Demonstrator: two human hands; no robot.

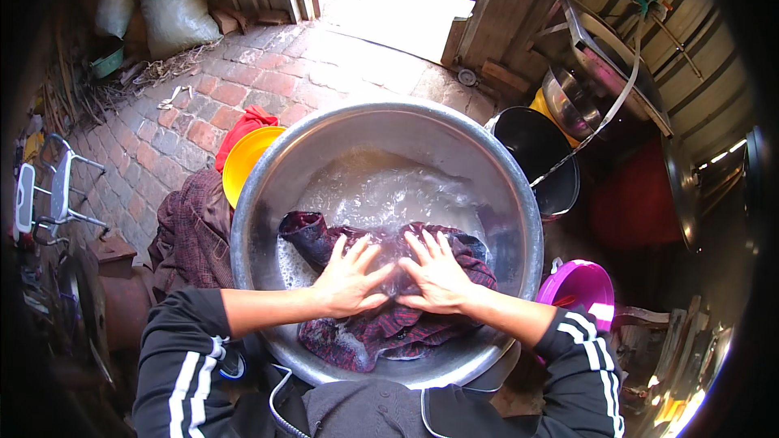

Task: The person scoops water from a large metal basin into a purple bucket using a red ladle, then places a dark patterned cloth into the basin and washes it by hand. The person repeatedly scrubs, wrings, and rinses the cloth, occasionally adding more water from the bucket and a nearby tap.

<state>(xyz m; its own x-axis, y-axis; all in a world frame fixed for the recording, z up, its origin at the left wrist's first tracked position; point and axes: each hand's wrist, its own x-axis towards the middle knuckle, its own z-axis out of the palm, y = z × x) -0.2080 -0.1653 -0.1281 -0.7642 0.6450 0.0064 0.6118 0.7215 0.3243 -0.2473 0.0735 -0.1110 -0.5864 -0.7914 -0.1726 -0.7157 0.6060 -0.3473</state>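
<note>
A large round metal basin (pixel 389 111) stands before me, holding cloudy, sudsy water (pixel 389 185). In its near half lies a wet dark garment with a red pattern (pixel 389 334), partly under the water. My left hand (pixel 353 280) rests flat on the garment with its fingers spread. Beside it, my right hand (pixel 435 277) lies palm down on the cloth, fingers also apart. The two thumbs nearly meet between the hands. Neither hand pinches the fabric. White foam (pixel 295 274) clings along the garment's left edge. What lies beneath both palms is hidden.
Left of the basin are a yellow bowl (pixel 246 161), a red cloth (pixel 246 128) and a dark patterned garment (pixel 195 231). To the right stand a black bucket (pixel 538 134) with a hose (pixel 621 97) leading down to it, and a purple tub (pixel 584 283). A metal-framed chair (pixel 61 185) is far left.
</note>
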